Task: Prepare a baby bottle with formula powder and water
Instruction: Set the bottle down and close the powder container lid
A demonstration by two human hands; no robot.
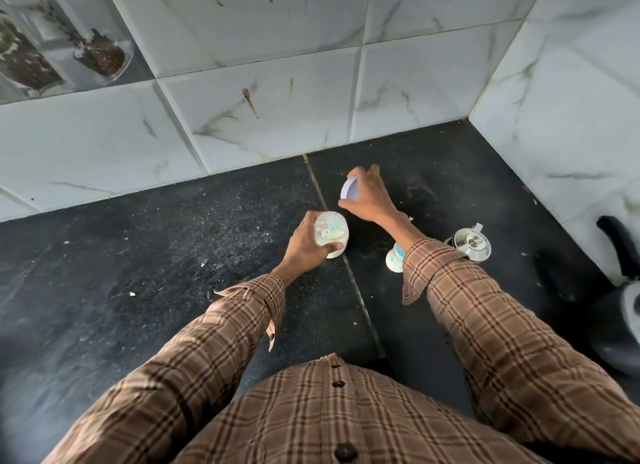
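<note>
My left hand (306, 243) grips an open white jar of formula powder (331, 233) that stands on the black counter (173, 255); pale powder shows inside. My right hand (369, 196) is farther back and holds the jar's white lid (350, 189), tilted on edge above the counter. A baby bottle (394, 257) with a blue-and-pink print stands under my right forearm, and my sleeve hides part of it.
A small steel pot with a lid (471, 243) stands to the right of the bottle. A dark pan with a black handle (620, 290) sits at the right edge. Marble-tiled walls (277, 99) close off the back and the right corner.
</note>
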